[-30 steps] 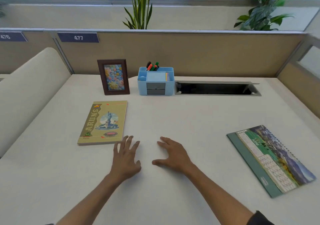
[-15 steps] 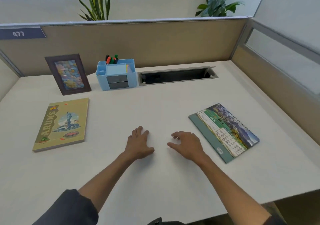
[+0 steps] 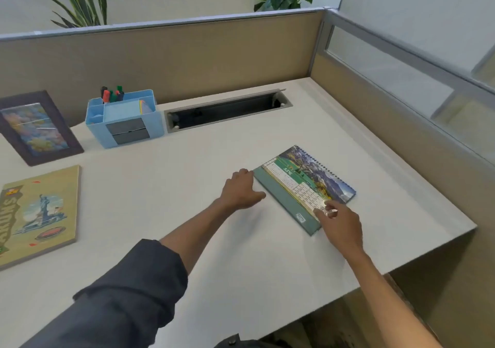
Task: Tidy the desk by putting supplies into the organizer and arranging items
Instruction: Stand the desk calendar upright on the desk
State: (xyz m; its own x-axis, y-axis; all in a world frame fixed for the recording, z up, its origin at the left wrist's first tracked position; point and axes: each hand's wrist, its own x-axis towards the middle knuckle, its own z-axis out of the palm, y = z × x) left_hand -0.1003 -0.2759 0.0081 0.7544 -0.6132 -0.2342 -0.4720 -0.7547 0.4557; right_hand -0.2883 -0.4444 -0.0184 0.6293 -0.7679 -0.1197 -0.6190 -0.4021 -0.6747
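A green spiral-bound desk calendar (image 3: 300, 184) lies flat on the white desk (image 3: 187, 187), right of centre. My left hand (image 3: 241, 192) rests on the desk at the calendar's near-left edge, fingers touching its corner. My right hand (image 3: 340, 224) has its fingertips on the calendar's front corner, fingers spread, not clasping it. A light blue organizer (image 3: 124, 118) stands at the back left with several markers (image 3: 111, 94) and coloured notes in it. A yellow notebook (image 3: 37, 214) lies flat at the left, and a dark picture frame (image 3: 37, 127) leans behind it.
A long open cable slot (image 3: 227, 109) runs along the back of the desk, right of the organizer. Beige partition walls (image 3: 187, 58) close the back and right sides. The desk's right front corner (image 3: 474, 227) drops off close to the calendar.
The view has swung right. Both hands moved from the bare middle of the desk over to the calendar and now touch its left edge and front corner.
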